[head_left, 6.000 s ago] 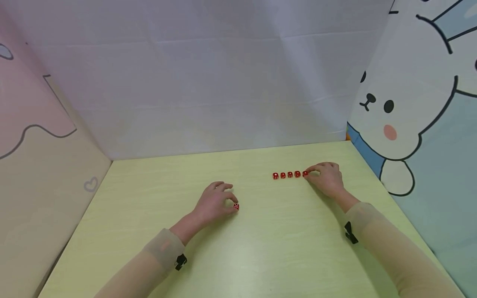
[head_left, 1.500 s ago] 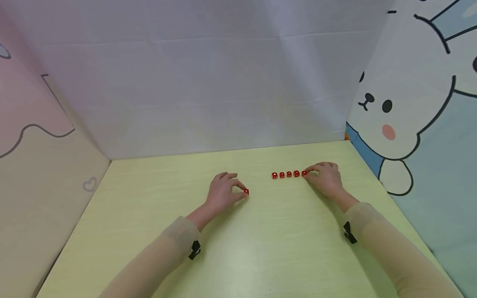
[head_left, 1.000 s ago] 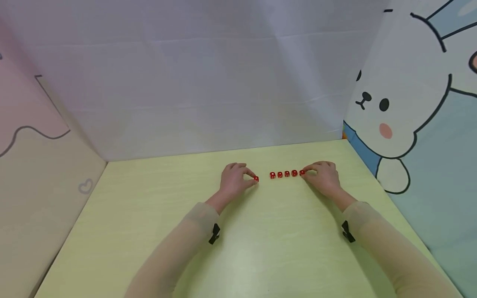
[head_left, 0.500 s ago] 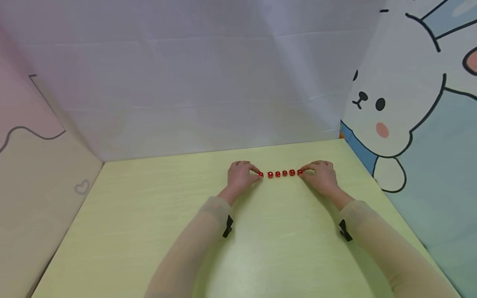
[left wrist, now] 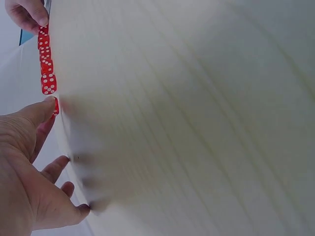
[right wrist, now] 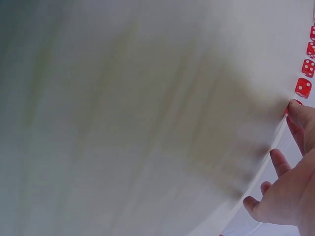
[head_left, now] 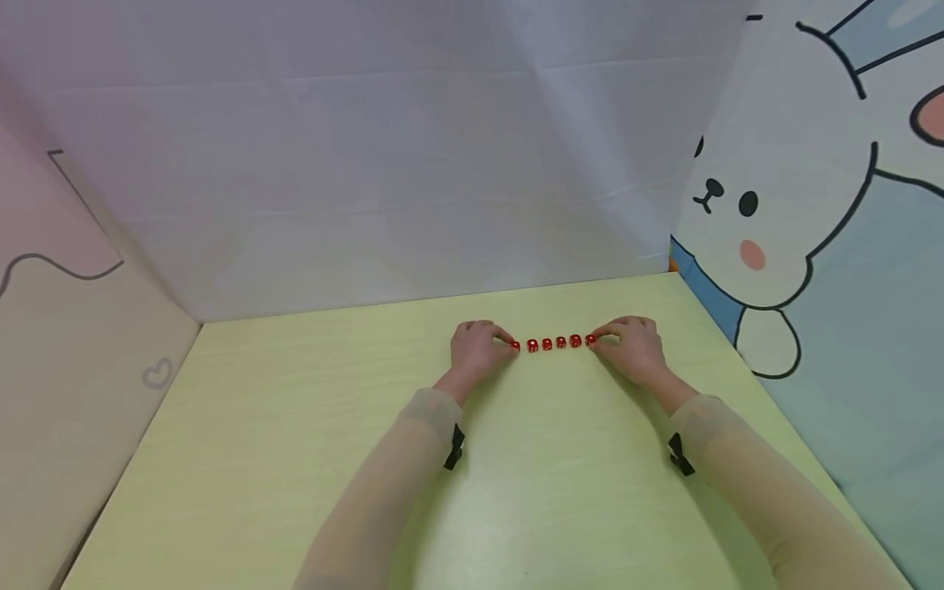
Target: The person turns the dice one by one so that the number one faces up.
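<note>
Several red dice with white dots stand in a row on the pale table; one middle die (head_left: 546, 344) is level with its neighbours. At the row's left end my left hand (head_left: 475, 351) pinches a die (left wrist: 56, 106) between thumb and finger, a small gap from the nearest die (left wrist: 48, 84). My right hand (head_left: 633, 348) pinches the right-end die (head_left: 590, 339), mostly covered by the thumb in the right wrist view. Beside it sits another die (right wrist: 303, 87), slightly apart. The other fingers of both hands are spread, their tips near the tabletop.
The light yellow-green table (head_left: 295, 442) meets a whitish cloth backdrop (head_left: 413, 180) behind the dice. A side panel with a cartoon rabbit (head_left: 767, 205) rises at the right, and a pink and cream panel (head_left: 66, 344) at the left.
My left hand has carried its die from the table's middle up and right to the row's left end. The right hand keeps its pinch at the right end. The head view has shifted slightly.
</note>
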The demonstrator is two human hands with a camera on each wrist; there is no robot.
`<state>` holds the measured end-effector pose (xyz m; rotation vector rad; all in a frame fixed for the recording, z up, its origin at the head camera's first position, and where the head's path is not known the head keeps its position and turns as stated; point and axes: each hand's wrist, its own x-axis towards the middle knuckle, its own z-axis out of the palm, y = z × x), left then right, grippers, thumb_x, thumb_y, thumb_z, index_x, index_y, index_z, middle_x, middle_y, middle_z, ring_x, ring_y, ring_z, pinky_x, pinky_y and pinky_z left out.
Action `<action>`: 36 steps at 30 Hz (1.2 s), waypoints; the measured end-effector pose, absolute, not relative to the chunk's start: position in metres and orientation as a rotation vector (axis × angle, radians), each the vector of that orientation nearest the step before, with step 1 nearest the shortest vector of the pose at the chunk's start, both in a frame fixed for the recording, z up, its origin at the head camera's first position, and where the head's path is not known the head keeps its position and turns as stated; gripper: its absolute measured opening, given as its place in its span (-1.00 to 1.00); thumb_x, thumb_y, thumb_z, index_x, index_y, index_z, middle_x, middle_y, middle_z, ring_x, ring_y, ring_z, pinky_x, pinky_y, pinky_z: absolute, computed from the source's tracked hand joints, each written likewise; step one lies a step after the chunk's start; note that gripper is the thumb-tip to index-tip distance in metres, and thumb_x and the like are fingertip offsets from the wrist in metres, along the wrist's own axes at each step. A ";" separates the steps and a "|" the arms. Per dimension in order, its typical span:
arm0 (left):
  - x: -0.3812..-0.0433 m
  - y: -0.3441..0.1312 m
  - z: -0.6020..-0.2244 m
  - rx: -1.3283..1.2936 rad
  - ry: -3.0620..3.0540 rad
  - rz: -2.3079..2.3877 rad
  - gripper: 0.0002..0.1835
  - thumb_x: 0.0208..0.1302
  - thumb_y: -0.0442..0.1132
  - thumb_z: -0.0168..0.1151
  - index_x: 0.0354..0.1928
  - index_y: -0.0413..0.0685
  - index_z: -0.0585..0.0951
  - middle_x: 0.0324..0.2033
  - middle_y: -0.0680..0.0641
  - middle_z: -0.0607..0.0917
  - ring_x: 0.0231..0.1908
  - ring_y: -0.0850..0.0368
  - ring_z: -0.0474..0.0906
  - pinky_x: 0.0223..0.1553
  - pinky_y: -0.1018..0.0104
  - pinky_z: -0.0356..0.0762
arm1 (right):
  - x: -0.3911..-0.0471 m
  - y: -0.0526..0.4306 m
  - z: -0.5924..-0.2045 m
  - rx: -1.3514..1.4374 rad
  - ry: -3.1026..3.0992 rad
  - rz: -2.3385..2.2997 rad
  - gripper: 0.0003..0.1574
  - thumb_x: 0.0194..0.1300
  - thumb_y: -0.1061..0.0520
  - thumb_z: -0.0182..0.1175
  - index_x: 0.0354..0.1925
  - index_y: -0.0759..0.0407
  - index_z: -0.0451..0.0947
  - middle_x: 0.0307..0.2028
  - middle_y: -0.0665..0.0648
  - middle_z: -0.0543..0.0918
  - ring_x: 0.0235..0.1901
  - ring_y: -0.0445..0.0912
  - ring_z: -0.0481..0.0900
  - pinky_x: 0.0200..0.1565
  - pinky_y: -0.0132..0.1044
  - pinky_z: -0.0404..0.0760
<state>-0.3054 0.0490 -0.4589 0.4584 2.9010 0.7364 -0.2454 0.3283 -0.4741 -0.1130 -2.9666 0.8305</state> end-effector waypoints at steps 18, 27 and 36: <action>-0.306 0.046 -0.465 0.457 2.910 0.667 -0.74 0.30 0.11 0.41 -0.06 0.24 0.80 0.39 -0.03 0.48 0.44 -0.17 0.22 0.44 -0.03 0.16 | -0.247 0.327 -0.476 -0.133 -2.963 0.865 -0.61 0.41 -0.01 0.29 0.08 0.17 0.72 0.27 0.41 0.46 0.40 0.48 0.04 0.26 0.47 0.11; -0.305 0.045 -0.468 0.474 2.915 0.629 -0.72 0.33 0.12 0.38 -0.02 0.24 0.78 0.42 -0.04 0.43 0.44 -0.17 0.22 0.44 -0.02 0.16 | -0.247 0.327 -0.475 -0.128 -2.977 0.854 -0.58 0.42 -0.04 0.29 0.10 0.17 0.72 0.27 0.40 0.47 0.39 0.49 0.04 0.27 0.45 0.12; -0.302 0.041 -0.466 0.501 2.894 0.650 -0.69 0.33 0.07 0.38 0.04 0.19 0.76 0.41 -0.07 0.45 0.44 -0.19 0.22 0.44 -0.04 0.15 | -0.246 0.329 -0.479 -0.131 -3.002 0.856 -0.52 0.42 -0.09 0.28 0.14 0.17 0.69 0.30 0.41 0.44 0.39 0.50 0.02 0.28 0.45 0.10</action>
